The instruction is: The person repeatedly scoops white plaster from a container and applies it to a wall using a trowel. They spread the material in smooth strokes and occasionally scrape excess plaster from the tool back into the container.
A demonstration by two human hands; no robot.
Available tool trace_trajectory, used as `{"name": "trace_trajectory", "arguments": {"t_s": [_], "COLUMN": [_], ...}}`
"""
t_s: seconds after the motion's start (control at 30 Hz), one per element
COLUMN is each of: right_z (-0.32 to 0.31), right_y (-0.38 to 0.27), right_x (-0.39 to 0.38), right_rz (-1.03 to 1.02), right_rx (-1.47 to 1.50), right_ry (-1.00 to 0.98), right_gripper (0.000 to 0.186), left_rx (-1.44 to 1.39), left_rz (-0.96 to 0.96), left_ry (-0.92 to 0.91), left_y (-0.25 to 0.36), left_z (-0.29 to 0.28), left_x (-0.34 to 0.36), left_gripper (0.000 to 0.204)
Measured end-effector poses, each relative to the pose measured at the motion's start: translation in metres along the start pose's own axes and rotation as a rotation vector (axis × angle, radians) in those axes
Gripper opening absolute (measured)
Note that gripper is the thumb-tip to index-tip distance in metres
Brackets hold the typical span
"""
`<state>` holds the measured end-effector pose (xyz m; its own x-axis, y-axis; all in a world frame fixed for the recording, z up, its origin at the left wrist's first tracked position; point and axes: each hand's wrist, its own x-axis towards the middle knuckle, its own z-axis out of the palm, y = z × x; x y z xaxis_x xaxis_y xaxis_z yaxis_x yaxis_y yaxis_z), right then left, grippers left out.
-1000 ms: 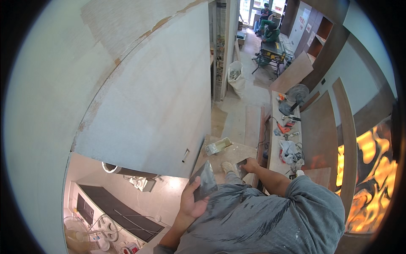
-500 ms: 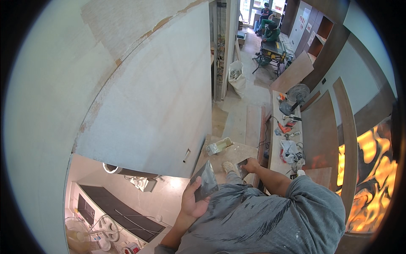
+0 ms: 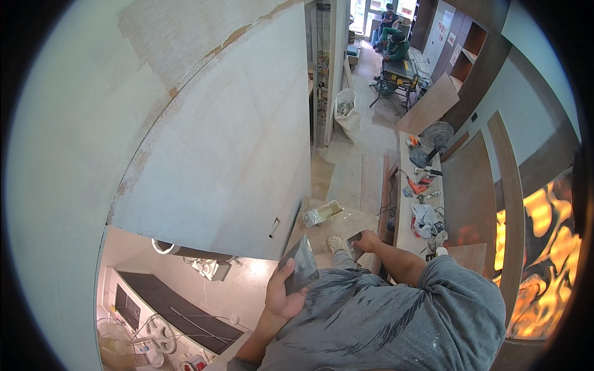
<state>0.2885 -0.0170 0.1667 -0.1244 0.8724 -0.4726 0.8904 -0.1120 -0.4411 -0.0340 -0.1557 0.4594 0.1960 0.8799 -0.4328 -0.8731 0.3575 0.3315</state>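
Observation:
My left hand (image 3: 283, 302) is closed round the edge of a broad, flat grey metal scraper (image 3: 303, 267), held up in front of my shirt with its face tilted. The thumb lies across the near side of the plate. On the right, my right hand (image 3: 369, 240) grips a smaller dark scraper (image 3: 354, 247), partly covered by the fingers. An open whitish tub (image 3: 322, 214) with pale residue inside lies on the board just beyond my hands. To the left rises a large white-coated panel (image 3: 216, 142) with a small rectangular cutout (image 3: 275, 227) near its lower right corner.
Along the right runs a narrow bench (image 3: 405, 216) bearing a fan (image 3: 436, 137), an orange drill (image 3: 416, 187) and plastic bags (image 3: 424, 221). A white sack (image 3: 347, 115) stands farther off. People work near a table saw (image 3: 399, 74). Below left sits a cluttered counter (image 3: 179, 309).
Both hands keep nearly the same pose, each still holding its scraper. The view has shifted only very slightly.

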Motion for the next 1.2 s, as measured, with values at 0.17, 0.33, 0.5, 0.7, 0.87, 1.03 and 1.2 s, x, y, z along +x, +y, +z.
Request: {"name": "trace_trajectory", "arguments": {"t_s": [0.17,0.33,0.5,0.7,0.87,1.03,1.2], "right_z": [-0.005,-0.004,-0.005,0.001,-0.004,-0.002,0.001], "right_y": [-0.002,0.001,0.002,0.01,0.003,0.004,0.007], "right_x": [0.002,0.003,0.004,0.01,0.005,-0.001,-0.002], "right_rz": [0.047,0.016,0.01,0.023,0.034,-0.011,0.009], "right_rx": [-0.023,-0.028,-0.035,-0.037,-0.043,-0.021,-0.013], "right_ry": [-0.093,-0.067,-0.076,-0.075,-0.099,-0.038,-0.05], "right_gripper": [0.068,0.069,0.07,0.07,0.071,0.063,0.063], "left_rx": [-0.002,-0.005,-0.005,-0.016,-0.022,0.0,0.0], "left_rz": [-0.006,-0.011,-0.001,-0.003,-0.005,0.002,-0.001], "left_ry": [0.003,0.013,0.017,-0.019,-0.021,0.046,0.041], "left_y": [0.001,0.001,0.0,-0.001,-0.002,-0.004,-0.006], "left_z": [0.0,0.003,0.005,0.003,0.003,0.013,0.01], "left_x": [0.0,-0.001,-0.001,0.0,-0.001,-0.002,-0.002], "left_gripper": [0.027,0.028,0.024,0.028,0.028,0.017,0.017]}}
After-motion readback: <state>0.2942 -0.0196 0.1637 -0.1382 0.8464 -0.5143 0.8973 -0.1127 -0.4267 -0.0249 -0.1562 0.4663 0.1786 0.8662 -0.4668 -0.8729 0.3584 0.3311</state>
